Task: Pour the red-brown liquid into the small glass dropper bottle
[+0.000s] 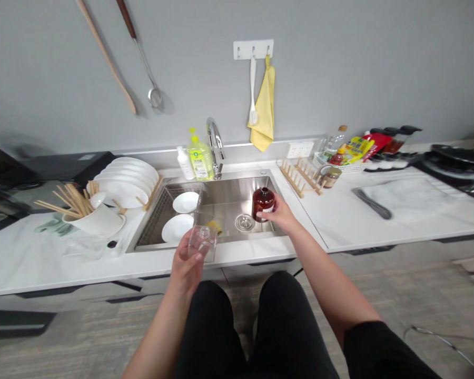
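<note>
My left hand (188, 266) is closed round a clear, square-sided bottle (204, 242) at the sink's front edge. Over the right part of the steel sink (229, 196), my right hand (279, 213) grips a dark red bottle (263, 204) with a pale label and an open neck. That bottle is upright, just right of the drain (245, 222). Two white bowls stand in the wire basket at the sink's left, the rear one (186, 202) behind the front one (177, 227). A yellow sponge (214, 226) lies partly hidden behind the clear bottle.
Behind the sink are a faucet (215, 147), a yellow-green soap bottle (200, 160) and a white bottle (185, 164). White plates (122, 181) and a chopstick holder (97, 221) stand left. A wooden rack (302, 178) and a jar (332, 178) are right.
</note>
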The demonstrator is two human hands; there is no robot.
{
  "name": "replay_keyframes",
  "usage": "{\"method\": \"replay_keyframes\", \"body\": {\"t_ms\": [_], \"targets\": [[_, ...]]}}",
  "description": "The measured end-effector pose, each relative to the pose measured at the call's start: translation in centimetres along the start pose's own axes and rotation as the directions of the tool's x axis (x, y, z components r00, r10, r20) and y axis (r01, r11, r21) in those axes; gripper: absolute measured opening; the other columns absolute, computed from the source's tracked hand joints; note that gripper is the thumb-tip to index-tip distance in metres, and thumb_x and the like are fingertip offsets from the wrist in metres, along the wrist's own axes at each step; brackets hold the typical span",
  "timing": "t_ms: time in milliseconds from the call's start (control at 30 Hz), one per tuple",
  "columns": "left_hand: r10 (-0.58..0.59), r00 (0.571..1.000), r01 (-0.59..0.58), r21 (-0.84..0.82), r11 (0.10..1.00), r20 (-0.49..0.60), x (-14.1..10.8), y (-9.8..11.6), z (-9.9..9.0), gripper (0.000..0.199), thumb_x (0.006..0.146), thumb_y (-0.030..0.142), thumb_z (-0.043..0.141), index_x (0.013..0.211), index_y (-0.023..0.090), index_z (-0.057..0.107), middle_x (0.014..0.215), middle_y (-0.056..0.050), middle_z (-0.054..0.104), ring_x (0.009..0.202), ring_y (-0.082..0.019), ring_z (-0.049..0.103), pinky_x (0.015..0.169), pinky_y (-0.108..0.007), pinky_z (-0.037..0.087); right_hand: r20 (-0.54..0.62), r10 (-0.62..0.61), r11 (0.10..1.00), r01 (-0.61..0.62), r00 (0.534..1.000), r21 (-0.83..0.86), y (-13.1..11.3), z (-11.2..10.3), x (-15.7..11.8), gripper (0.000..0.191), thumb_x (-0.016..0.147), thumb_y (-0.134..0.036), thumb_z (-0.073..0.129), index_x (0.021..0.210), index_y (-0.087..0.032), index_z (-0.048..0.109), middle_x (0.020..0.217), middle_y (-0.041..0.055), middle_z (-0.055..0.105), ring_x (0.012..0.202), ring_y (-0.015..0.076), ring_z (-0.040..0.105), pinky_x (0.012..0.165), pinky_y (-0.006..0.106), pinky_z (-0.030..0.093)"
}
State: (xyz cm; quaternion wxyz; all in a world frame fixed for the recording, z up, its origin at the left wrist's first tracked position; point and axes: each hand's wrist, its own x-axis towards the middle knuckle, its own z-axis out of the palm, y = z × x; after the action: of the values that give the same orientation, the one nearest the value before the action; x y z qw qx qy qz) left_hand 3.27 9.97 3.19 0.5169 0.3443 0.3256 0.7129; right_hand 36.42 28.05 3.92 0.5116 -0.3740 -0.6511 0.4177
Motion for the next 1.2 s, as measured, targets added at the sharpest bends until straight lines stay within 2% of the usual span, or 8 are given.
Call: {"method": "replay_keyframes", "body": {"t_ms": [167, 300, 433, 667, 867, 1033, 1133, 1200], "targets": [[-0.003, 0.999, 0.003, -0.015, 1.0, -0.05, -2.2, -0.4, -1.3, 0.084, 0.062, 0.047, 0.111, 0.14, 0.03, 0.084, 0.152, -0.01, 0.077, 0.146, -0.034, 0.069, 0.13, -0.047, 0.054, -0.125, 0.016, 0.984, -0.038, 0.992, -0.176, -0.5, -4.3, -8.1, 0.088, 0.067, -0.055, 0.108, 0.141, -0.023, 0.073, 0.132, 0.0118, 0.084, 0.121, 0.037, 0.078, 0.117, 0.055, 0.058], [-0.041, 0.999, 0.041, 0.007, 0.999, -0.028, -3.7, -0.7, -2.4, 0.084, 0.064, 0.044, 0.11, 0.143, 0.031, 0.083, 0.158, -0.011, 0.074, 0.142, -0.033, 0.071, 0.122, -0.045, 0.059, -0.261, 0.068, 0.974, -0.12, 0.963, -0.19, 0.4, -7.6, -11.6, 0.082, 0.065, -0.055, 0.107, 0.134, -0.023, 0.075, 0.124, 0.0109, 0.085, 0.111, 0.0351, 0.079, 0.11, 0.055, 0.061], [-0.08, 0.997, 0.079, 0.034, 0.996, 0.014, -5.2, -0.7, -3.4, 0.082, 0.067, 0.04, 0.108, 0.144, 0.031, 0.082, 0.159, -0.011, 0.073, 0.142, -0.035, 0.071, 0.118, -0.047, 0.061, -0.324, 0.061, 0.975, -0.126, 0.944, -0.184, 1.1, -10.0, -12.6, 0.078, 0.067, -0.056, 0.105, 0.133, -0.024, 0.075, 0.119, 0.0103, 0.085, 0.107, 0.0336, 0.078, 0.103, 0.051, 0.063], [-0.092, 0.995, 0.091, 0.038, 0.995, 0.024, -7.4, 0.0, -4.8, 0.077, 0.069, 0.037, 0.106, 0.142, 0.029, 0.083, 0.153, -0.012, 0.076, 0.138, -0.034, 0.073, 0.128, -0.052, 0.054, -0.434, 0.044, 0.973, -0.136, 0.9, -0.185, 2.1, -12.5, -11.6, 0.082, 0.061, -0.058, 0.104, 0.128, -0.021, 0.075, 0.122, 0.0123, 0.084, 0.112, 0.035, 0.076, 0.113, 0.056, 0.058], [-0.081, 0.996, 0.081, 0.023, 0.996, 0.023, -8.7, 0.9, -4.7, 0.075, 0.068, 0.035, 0.107, 0.14, 0.03, 0.084, 0.152, -0.012, 0.077, 0.135, -0.033, 0.074, 0.121, -0.048, 0.058, -0.44, 0.063, 0.964, -0.17, 0.896, -0.207, 2.7, -13.4, -9.7, 0.091, 0.06, -0.062, 0.101, 0.133, -0.016, 0.07, 0.131, 0.0178, 0.081, 0.118, 0.0345, 0.072, 0.117, 0.056, 0.054], [-0.081, 0.996, 0.08, 0.033, 0.996, 0.021, -10.0, 0.9, -4.1, 0.074, 0.068, 0.033, 0.107, 0.137, 0.031, 0.085, 0.15, -0.012, 0.078, 0.131, -0.032, 0.076, 0.116, -0.047, 0.059, -0.464, 0.059, 0.951, -0.191, 0.884, -0.243, 1.4, -13.6, -9.3, 0.102, 0.06, -0.061, 0.1, 0.144, -0.015, 0.063, 0.142, 0.0215, 0.075, 0.127, 0.0354, 0.07, 0.119, 0.056, 0.053], [-0.069, 0.998, 0.069, 0.023, 0.997, -0.006, -10.8, 0.5, -3.5, 0.073, 0.063, 0.03, 0.109, 0.132, 0.032, 0.086, 0.149, -0.011, 0.077, 0.133, -0.032, 0.075, 0.118, -0.049, 0.059, -0.582, -0.078, 0.924, -0.161, 0.809, -0.347, -0.6, -11.7, -11.5, 0.111, 0.067, -0.061, 0.097, 0.158, -0.016, 0.054, 0.162, 0.026, 0.063, 0.143, 0.0391, 0.064, 0.123, 0.058, 0.051], [-0.06, 0.998, 0.06, 0.026, 0.998, -0.012, -11.4, 0.4, -2.8, 0.073, 0.061, 0.027, 0.11, 0.129, 0.031, 0.085, 0.146, -0.01, 0.078, 0.133, -0.032, 0.075, 0.119, -0.051, 0.058, -0.627, -0.239, 0.884, -0.101, 0.742, -0.456, -2.3, -8.4, -14.3, 0.09, 0.085, -0.063, 0.086, 0.158, -0.017, 0.057, 0.16, 0.0251, 0.063, 0.147, 0.0407, 0.062, 0.124, 0.062, 0.051]]}}
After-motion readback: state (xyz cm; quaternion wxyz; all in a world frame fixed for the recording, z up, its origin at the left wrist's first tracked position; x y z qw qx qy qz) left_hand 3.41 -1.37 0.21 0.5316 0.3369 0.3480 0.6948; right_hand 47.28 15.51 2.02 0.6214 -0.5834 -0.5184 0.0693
